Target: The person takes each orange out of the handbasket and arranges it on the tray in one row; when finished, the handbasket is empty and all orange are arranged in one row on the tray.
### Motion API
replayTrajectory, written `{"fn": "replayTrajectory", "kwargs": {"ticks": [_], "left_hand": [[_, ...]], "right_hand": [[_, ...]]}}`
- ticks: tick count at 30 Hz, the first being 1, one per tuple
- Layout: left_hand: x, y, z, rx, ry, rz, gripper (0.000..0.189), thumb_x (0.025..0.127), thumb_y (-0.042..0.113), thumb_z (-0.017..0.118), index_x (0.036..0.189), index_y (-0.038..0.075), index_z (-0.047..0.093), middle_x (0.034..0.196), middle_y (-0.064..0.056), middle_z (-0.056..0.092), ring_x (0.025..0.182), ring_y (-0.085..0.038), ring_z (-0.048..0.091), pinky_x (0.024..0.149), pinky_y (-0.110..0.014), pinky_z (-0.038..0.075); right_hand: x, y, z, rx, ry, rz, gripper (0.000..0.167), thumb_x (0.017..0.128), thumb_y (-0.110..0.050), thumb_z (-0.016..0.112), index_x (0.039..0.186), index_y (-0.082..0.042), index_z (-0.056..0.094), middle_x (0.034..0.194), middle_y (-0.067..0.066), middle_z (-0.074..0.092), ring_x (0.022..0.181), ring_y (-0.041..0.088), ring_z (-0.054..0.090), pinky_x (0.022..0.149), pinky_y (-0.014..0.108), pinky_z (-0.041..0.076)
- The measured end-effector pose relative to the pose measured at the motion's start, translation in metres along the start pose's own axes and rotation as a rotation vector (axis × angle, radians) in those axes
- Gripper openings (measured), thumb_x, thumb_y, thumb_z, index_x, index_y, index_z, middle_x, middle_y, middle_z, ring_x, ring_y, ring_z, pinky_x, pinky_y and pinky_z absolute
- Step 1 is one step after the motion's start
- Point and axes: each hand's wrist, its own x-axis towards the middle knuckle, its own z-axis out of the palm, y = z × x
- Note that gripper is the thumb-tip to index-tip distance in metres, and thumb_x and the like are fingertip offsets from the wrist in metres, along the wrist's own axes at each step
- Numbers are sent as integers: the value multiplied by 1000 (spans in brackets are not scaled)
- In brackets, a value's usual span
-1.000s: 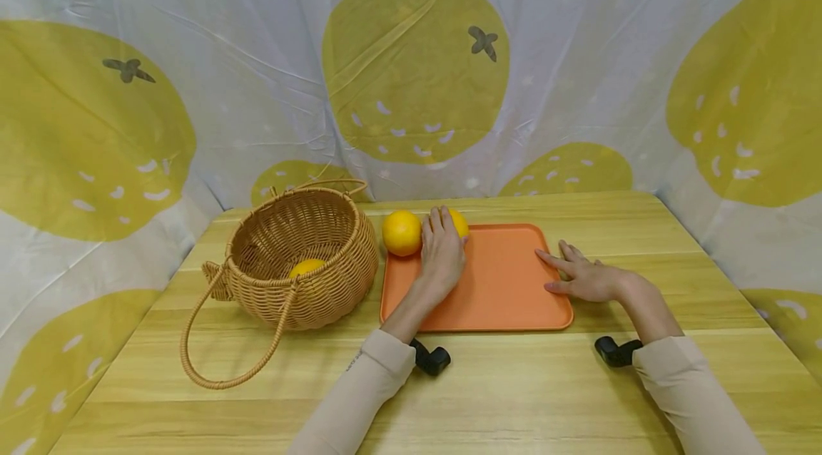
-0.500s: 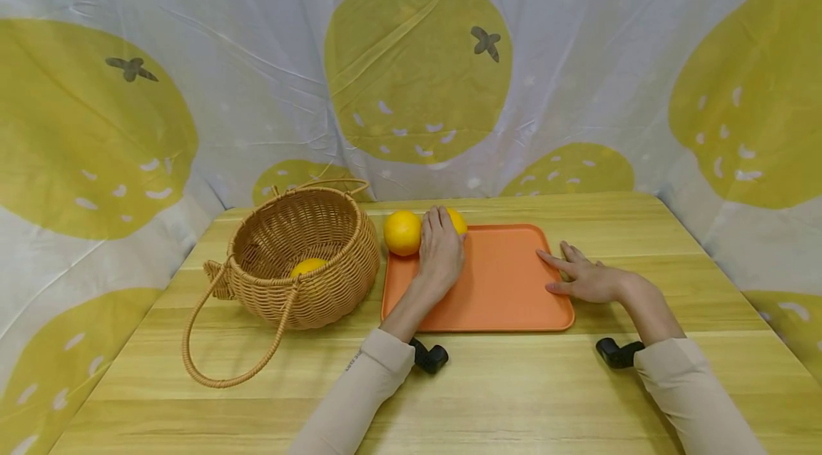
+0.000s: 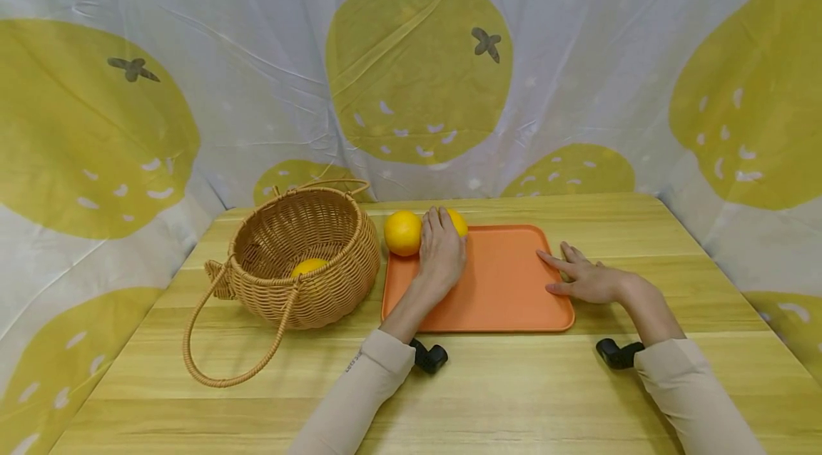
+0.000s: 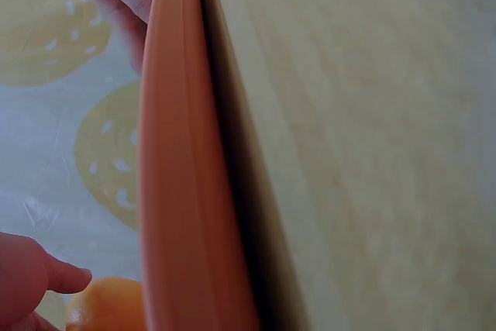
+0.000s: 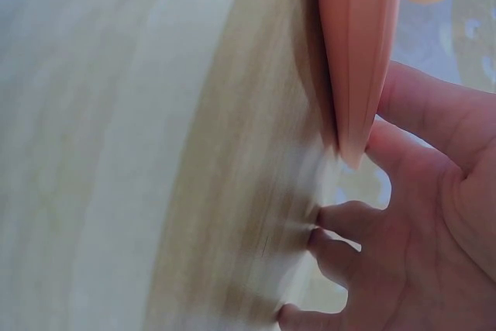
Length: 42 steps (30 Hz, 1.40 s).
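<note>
Orange [image 3: 459, 223] is gripped, and partly hidden, by the left hand [image 3: 442, 252], while the right hand [image 3: 583, 278], fingers spread, touches the tray [image 3: 504, 287].

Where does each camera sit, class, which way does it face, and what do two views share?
Head: worn on the head, facing forward and down at basket, tray and tabletop; left hand, right hand and sleeves show.
Left wrist: worn there, facing along the tray; partial left hand shows, right hand beyond.
Right wrist: worn there, facing tray and tabletop; right hand large, left hand barely showing.
Shared by both wrist views: tray and an orange.
</note>
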Motion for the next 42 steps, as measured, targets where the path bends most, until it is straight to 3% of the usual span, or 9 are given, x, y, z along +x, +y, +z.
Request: {"fn": "replayTrajectory", "kwargs": {"ticks": [6, 10, 16, 24, 33, 37, 42], "left_hand": [[1, 2, -12, -53, -22, -20, 70, 103, 21, 65, 153, -15, 32, 157, -36, 35, 148, -49, 37, 124, -50, 32], [3, 4, -31, -136, -48, -26, 71, 106, 25, 60, 156, -15, 28, 159, -34, 32, 150, -48, 34, 126, -50, 29], [5, 11, -62, -266, -92, 21, 70, 108, 31, 55, 154, -15, 29, 157, -32, 35, 146, -45, 38, 122, -54, 33], [20, 41, -104, -326, -160, 70, 67, 110, 42, 49, 159, -1, 33, 162, -22, 35, 151, -38, 34, 123, -57, 30], [48, 76, -164, -335, -153, 160, 60, 110, 44, 47, 155, 6, 42, 161, -16, 36, 148, -31, 36, 121, -48, 36], [59, 73, -191, -363, -207, 184, 58, 110, 46, 46, 153, 8, 44, 160, -15, 37, 145, -27, 39, 119, -46, 38], [72, 50, -218, -347, -284, 209, 53, 110, 47, 44, 147, 9, 52, 156, -10, 49, 140, -27, 50, 118, -43, 39]], "right_hand": [[0, 1, 0, 4, -2, 1, 84, 105, -46, 56, 166, -5, 14, 165, 38, -16, 152, 59, -16, 110, 83, -9], [0, 1, 0, 5, -1, 2, 85, 105, -46, 57, 166, -5, 14, 165, 39, -16, 152, 59, -16, 110, 83, -9], [1, 3, 0, 9, -4, -1, 85, 105, -47, 57, 166, -6, 14, 165, 38, -17, 152, 59, -16, 110, 83, -10], [1, 4, 0, 14, 0, 3, 85, 105, -46, 57, 166, -6, 14, 165, 38, -17, 152, 58, -16, 109, 83, -10], [1, 1, 1, 10, 0, -5, 85, 104, -46, 57, 166, -6, 15, 165, 38, -16, 152, 58, -15, 109, 83, -9], [2, 1, 1, 11, 4, -8, 85, 104, -46, 58, 166, -6, 15, 165, 38, -16, 152, 59, -15, 110, 83, -10], [1, 3, 1, 8, 5, -5, 85, 105, -46, 57, 166, -5, 14, 165, 38, -16, 152, 59, -15, 109, 84, -10]]}}
